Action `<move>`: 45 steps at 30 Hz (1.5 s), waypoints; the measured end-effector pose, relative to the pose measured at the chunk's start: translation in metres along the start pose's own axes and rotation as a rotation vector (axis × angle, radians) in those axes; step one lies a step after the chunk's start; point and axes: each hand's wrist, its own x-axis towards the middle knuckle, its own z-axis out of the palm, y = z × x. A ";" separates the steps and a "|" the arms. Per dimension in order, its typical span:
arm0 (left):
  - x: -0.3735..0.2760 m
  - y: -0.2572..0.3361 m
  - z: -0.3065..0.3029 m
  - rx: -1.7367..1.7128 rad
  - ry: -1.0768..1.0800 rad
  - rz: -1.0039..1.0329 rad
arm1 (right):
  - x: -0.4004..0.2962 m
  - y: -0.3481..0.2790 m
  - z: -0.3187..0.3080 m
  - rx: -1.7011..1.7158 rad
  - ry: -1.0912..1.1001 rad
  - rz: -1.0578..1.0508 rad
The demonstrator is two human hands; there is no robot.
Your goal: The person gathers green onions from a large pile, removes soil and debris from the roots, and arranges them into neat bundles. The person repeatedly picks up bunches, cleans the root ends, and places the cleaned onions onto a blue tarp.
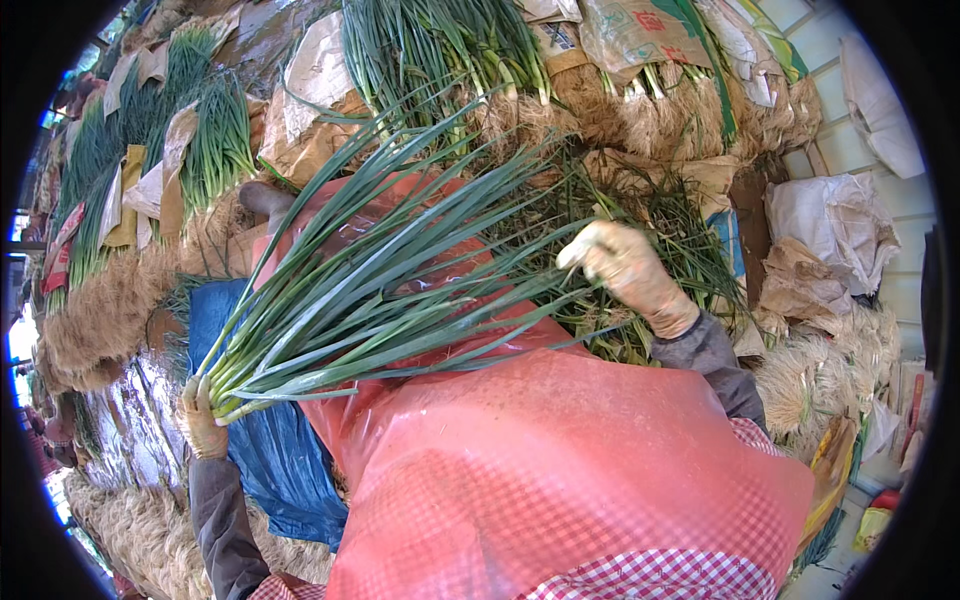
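Observation:
A loose bunch of scallions (375, 262) fans out across my lap, its long green leaves spreading up and to the right. My left hand (201, 420) grips it around the pale stem ends, at the lower left. Near the leaf tips on the other side is my right hand (619, 266), its fingers curled and somewhat blurred. Whether those fingers pinch a leaf is unclear. A translucent red plastic apron (570, 420) covers my lap and lies under much of the bunch. Trimmed green leaf scraps (675, 232) are heaped beneath and beyond the right hand.
Bundled scallions with bushy roots (450, 45) stand along the far side, and more bundles (217, 142) fill the left. Blue plastic sheeting (281, 465) hangs beside my left forearm. At right are a crumpled white sack (829, 225) and a pile of roots (817, 375).

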 end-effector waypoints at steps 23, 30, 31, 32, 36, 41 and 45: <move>0.018 0.031 -0.004 0.073 0.066 0.056 | -0.025 0.022 -0.027 0.012 0.185 0.012; 0.021 0.026 0.000 0.138 0.072 0.055 | -0.013 0.099 -0.130 -1.225 0.053 0.273; 0.026 0.028 -0.001 0.135 0.080 0.056 | 0.007 0.087 -0.132 -1.231 0.123 0.156; 0.031 0.029 -0.004 0.131 0.089 0.057 | 0.030 0.075 -0.129 -0.907 0.300 0.009; 0.026 0.028 -0.024 0.181 0.054 0.048 | 0.139 -0.008 -0.054 -0.932 0.189 -0.208; 0.037 0.026 -0.020 0.157 0.075 0.096 | 0.188 0.011 -0.020 -0.618 -0.296 -0.267; 0.038 0.031 -0.030 0.136 0.046 0.067 | 0.182 0.015 -0.038 0.038 0.131 -0.167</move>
